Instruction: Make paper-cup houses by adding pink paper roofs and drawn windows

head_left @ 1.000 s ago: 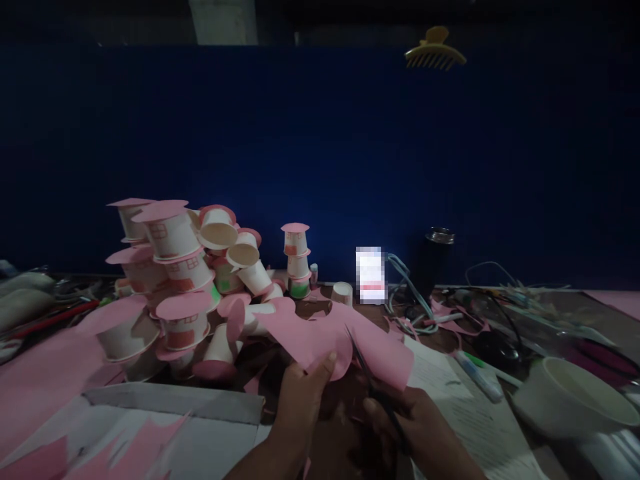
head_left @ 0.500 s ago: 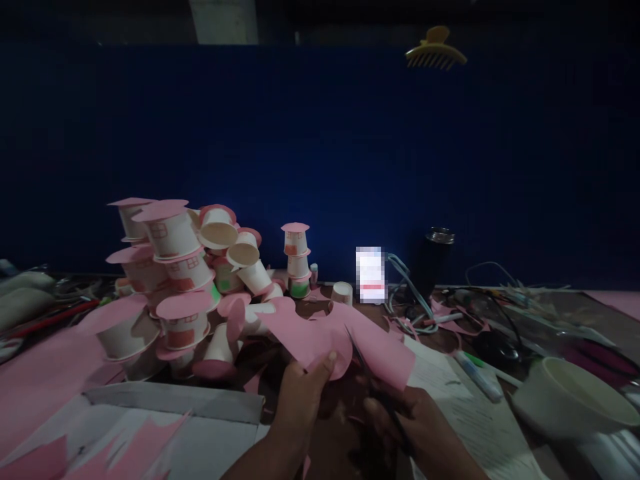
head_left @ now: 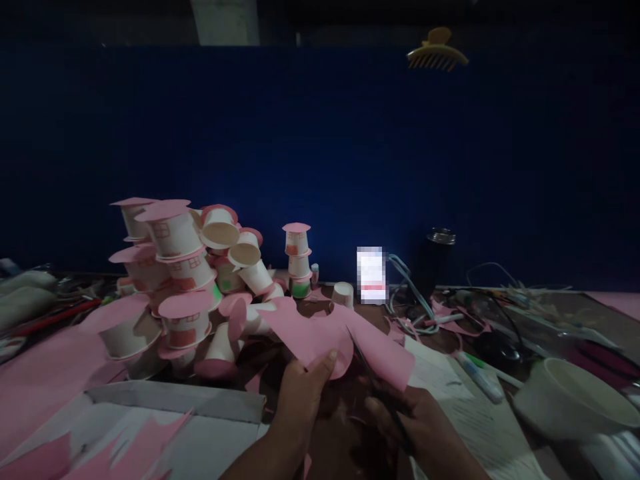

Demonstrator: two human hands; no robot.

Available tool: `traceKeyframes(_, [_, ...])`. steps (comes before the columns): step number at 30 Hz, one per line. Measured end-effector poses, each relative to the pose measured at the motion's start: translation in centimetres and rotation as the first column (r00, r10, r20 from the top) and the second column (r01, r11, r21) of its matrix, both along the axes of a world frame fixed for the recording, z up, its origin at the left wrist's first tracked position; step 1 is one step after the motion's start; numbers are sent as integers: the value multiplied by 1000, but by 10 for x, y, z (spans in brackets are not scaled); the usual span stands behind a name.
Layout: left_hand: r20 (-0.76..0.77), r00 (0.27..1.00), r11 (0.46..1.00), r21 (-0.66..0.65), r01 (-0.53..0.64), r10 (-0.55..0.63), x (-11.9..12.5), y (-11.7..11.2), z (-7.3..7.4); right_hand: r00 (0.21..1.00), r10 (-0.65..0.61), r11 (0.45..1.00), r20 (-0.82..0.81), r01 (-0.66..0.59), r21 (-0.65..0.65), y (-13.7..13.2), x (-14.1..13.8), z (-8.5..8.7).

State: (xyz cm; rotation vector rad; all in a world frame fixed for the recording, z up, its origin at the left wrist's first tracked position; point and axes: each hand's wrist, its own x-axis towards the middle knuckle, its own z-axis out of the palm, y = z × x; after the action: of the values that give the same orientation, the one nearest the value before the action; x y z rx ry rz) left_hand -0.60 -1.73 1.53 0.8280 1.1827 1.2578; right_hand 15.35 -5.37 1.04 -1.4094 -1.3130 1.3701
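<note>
A curling sheet of pink paper (head_left: pixel 320 337) with a partly cut rounded edge is pinched in my left hand (head_left: pixel 303 387), the thumb lying on top. Dark scissors (head_left: pixel 365 363) are held in my right hand (head_left: pixel 407 417), and their blades reach up into the paper beside the rounded part. My right fingers wrap round the handles, which are partly hidden. Just left of the paper lie paper cups (head_left: pixel 187 270) with pink discs on them, many stacked upside down and some tipped over. One small white cup (head_left: pixel 343 294) stands behind the sheet.
A three-cup tower (head_left: pixel 299 263) and a lit phone (head_left: pixel 371 275) stand at the back. A dark bottle (head_left: pixel 435 260), cables (head_left: pixel 417 310), a printed sheet (head_left: pixel 450 393) and a large pale cup (head_left: pixel 570 403) are on the right. Pink scraps lie in a white box (head_left: pixel 175 403) at front left.
The view has shifted very slightly. Both hands, the pink paper and the scissors stay in nearly the same place.
</note>
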Motion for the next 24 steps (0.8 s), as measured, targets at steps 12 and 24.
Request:
traceKeyframes(12, [-17,999,999,-6,41,-41,-4,1,-3,1000,-26,1000,16,26,-9,-1,-2,2])
traceKeyframes(24, [255,963,996,8,84,-83,-3,3,-7,997,-62,998,39,62,5,0,-3,0])
